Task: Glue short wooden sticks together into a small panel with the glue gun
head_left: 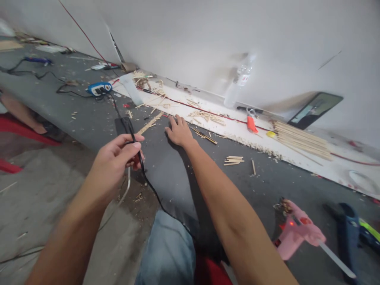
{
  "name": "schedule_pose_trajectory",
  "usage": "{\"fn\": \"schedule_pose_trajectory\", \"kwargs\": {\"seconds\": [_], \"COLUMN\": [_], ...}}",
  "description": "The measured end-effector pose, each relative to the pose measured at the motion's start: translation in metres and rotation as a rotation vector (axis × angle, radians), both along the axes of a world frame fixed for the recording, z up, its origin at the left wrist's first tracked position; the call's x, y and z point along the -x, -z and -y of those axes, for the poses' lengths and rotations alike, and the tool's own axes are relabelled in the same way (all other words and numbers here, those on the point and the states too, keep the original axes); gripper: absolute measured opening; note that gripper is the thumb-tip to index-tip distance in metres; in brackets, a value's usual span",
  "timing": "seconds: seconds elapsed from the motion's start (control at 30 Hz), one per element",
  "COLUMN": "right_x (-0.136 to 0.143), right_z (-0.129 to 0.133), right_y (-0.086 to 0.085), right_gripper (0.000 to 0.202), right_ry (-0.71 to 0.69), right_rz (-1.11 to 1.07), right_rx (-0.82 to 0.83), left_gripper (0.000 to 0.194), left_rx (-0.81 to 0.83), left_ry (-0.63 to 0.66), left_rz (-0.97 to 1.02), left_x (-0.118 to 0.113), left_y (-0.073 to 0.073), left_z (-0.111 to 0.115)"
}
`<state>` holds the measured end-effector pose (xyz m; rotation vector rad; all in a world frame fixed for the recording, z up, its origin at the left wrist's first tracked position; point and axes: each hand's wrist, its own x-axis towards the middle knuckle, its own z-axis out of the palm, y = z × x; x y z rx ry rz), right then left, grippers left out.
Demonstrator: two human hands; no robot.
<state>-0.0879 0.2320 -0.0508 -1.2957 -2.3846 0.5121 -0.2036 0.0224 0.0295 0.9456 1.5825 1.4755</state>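
Between the thumb and fingers of my left hand (121,152) runs a black cable (154,194), pinched above the table's front edge. The cable continues down past my knee, and a black strand also leads up toward a blue power socket (99,89). My right hand (178,131) rests on the grey table (169,174) with its fingers spread, holding nothing. Close to its fingertips lies a narrow wooden strip (151,123). Thin sticks (204,135) lie just right of that wrist. Several short cut sticks (233,160) sit farther right.
A pink glue gun (299,229) with a lit red light lies at the right, beside dark-handled tools (348,229). Along the wall a white board (234,132) carries wood scraps, a bundle of sticks (303,140) and a phone (316,109). Another person's leg (25,113) shows at left.
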Motion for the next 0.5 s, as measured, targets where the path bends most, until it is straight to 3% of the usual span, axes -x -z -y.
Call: {"fn": "schedule_pose_trajectory", "kwargs": {"seconds": [0.1, 0.3, 0.37, 0.5], "right_x": [0.01, 0.001, -0.009, -0.025], "right_z": [0.011, 0.129, 0.156, 0.166], "right_y": [0.007, 0.011, 0.007, -0.002], "right_gripper": [0.055, 0.057, 0.048, 0.028], "right_ry": [-0.075, -0.436, -0.591, -0.748], "right_rz": [0.019, -0.086, -0.14, -0.261], "right_rx": [0.041, 0.072, 0.126, 0.324], "left_gripper": [0.03, 0.03, 0.034, 0.05], "left_rx": [-0.001, -0.025, -0.026, 0.03], "left_ry": [-0.013, -0.063, -0.072, -0.085], "left_rz": [-0.012, -0.06, -0.082, -0.157], "left_x": [0.004, 0.01, 0.011, 0.016], "left_y": [0.006, 0.005, 0.003, 0.004], "left_z": [0.004, 0.006, 0.005, 0.005]}}
